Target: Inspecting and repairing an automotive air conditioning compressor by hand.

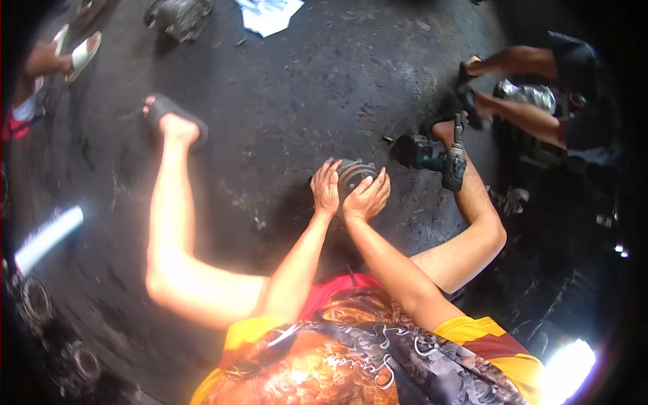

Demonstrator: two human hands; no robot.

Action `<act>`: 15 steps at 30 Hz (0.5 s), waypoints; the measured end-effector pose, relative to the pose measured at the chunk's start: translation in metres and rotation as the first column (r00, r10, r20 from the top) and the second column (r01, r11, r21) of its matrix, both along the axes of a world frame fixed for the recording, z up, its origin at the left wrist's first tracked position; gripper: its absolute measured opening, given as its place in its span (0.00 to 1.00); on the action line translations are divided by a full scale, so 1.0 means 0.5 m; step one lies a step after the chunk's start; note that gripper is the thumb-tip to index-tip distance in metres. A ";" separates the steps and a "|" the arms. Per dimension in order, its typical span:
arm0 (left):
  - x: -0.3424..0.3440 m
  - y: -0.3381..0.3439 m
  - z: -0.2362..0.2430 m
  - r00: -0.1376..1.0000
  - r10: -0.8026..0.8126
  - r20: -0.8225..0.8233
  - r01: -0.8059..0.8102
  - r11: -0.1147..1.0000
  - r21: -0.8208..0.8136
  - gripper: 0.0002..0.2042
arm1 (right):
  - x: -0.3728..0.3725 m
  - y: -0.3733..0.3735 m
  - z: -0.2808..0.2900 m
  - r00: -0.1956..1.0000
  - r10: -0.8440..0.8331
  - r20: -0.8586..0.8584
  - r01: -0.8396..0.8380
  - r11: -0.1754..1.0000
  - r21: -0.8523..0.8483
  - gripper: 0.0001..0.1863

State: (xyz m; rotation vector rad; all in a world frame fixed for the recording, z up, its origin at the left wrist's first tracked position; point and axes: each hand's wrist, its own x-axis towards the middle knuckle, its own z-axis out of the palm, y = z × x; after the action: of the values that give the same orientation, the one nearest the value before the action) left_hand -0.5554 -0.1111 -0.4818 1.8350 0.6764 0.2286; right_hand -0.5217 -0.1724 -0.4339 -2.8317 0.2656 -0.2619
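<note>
A round, dark metal part (356, 174) with ring-like grooves on top sits on the dark floor between my legs. It looks like a pulley or clutch, but I cannot tell its exact kind. My left hand (325, 190) presses along its left side, fingers pointing forward. On the opposite side, my right hand (368, 198) curls round the near right rim, thumb up over the top. To the right of the part, a dark green cordless impact driver (453, 165) lies beside my right shin. A small metal piece (387, 140) rests near its battery.
My sandalled feet stand wide apart on the floor (283, 101). Far left is a dark machine part (179, 19) beside white paper (270, 15). Another person's legs (526, 88) reach in from the right, near a silvery part (530, 96). A second person's sandalled foot (82, 57) shows upper left.
</note>
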 end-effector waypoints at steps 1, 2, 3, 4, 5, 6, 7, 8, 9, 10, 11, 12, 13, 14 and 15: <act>0.003 -0.005 0.000 0.993 0.113 0.033 -0.116 0.987 0.113 0.19 | 0.004 -0.014 0.010 0.999 0.034 -0.007 -0.034 0.999 -0.001 0.25; -0.020 -0.023 -0.017 0.946 0.322 -0.031 -0.321 0.947 0.022 0.20 | 0.006 -0.038 0.021 0.970 0.238 -0.045 -0.240 0.971 -0.025 0.25; -0.043 -0.034 -0.055 0.849 0.521 -0.094 -0.526 0.849 -0.046 0.21 | 0.022 -0.040 0.030 0.893 0.444 -0.071 -0.447 0.894 -0.030 0.25; -0.054 -0.052 -0.052 0.661 0.664 -0.351 -0.735 0.666 -0.124 0.23 | 0.030 -0.057 0.046 0.816 0.569 -0.100 -0.573 0.820 -0.007 0.26; -0.058 -0.065 -0.055 0.546 0.654 -0.524 -0.826 0.315 -0.467 0.25 | 0.054 -0.062 0.053 0.799 0.591 -0.111 -0.596 0.803 -0.007 0.26; -0.055 -0.079 -0.043 0.554 0.635 -0.539 -0.815 0.282 -0.506 0.25 | 0.079 -0.070 0.073 0.622 0.767 -0.155 -0.775 0.631 0.010 0.27; -0.048 -0.074 -0.044 0.555 0.629 -0.544 -0.807 0.249 -0.535 0.26 | 0.103 -0.060 0.086 0.398 0.899 -0.181 -0.909 0.414 0.054 0.28; -0.042 -0.073 -0.042 0.507 0.640 -0.577 -0.851 0.267 -0.452 0.26 | 0.124 -0.050 0.104 0.185 0.956 -0.227 -0.973 0.211 0.096 0.30; -0.032 -0.073 -0.029 0.618 0.626 -0.475 -0.786 0.479 -0.391 0.25 | 0.152 -0.049 0.111 0.003 0.967 -0.254 -0.992 0.035 0.123 0.30; -0.012 -0.078 0.016 0.672 0.598 -0.437 -0.728 0.642 -0.241 0.24 | 0.170 -0.059 0.110 -0.067 0.955 -0.289 -0.990 -0.028 0.136 0.31; 0.007 -0.081 0.068 0.727 0.557 -0.402 -0.633 0.770 -0.076 0.23 | 0.183 -0.073 0.113 -0.134 0.938 -0.319 -0.985 -0.090 0.149 0.31; 0.003 -0.075 0.079 0.777 0.578 -0.248 -0.594 0.804 0.015 0.21 | 0.180 -0.069 0.107 -0.133 0.946 -0.294 -0.984 -0.091 0.150 0.31; -0.001 -0.075 0.080 0.773 0.586 -0.244 -0.599 0.800 0.023 0.21 | 0.175 -0.071 0.103 -0.140 0.948 -0.286 -0.984 -0.099 0.150 0.31; -0.004 -0.075 0.082 0.839 0.490 -0.238 -0.507 0.862 -0.011 0.21 | 0.168 -0.079 0.100 -0.053 0.962 -0.269 -0.990 -0.015 0.142 0.31; -0.012 -0.075 0.074 0.891 0.392 -0.229 -0.410 0.911 -0.038 0.21 | 0.157 -0.081 0.098 0.031 0.969 -0.246 -0.988 0.067 0.138 0.31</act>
State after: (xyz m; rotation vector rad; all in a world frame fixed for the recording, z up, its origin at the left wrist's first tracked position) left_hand -0.5614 -0.1487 -0.4448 1.6351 1.2054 0.2669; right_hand -0.4430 -0.2129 -0.3850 -2.2951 -1.7184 0.4808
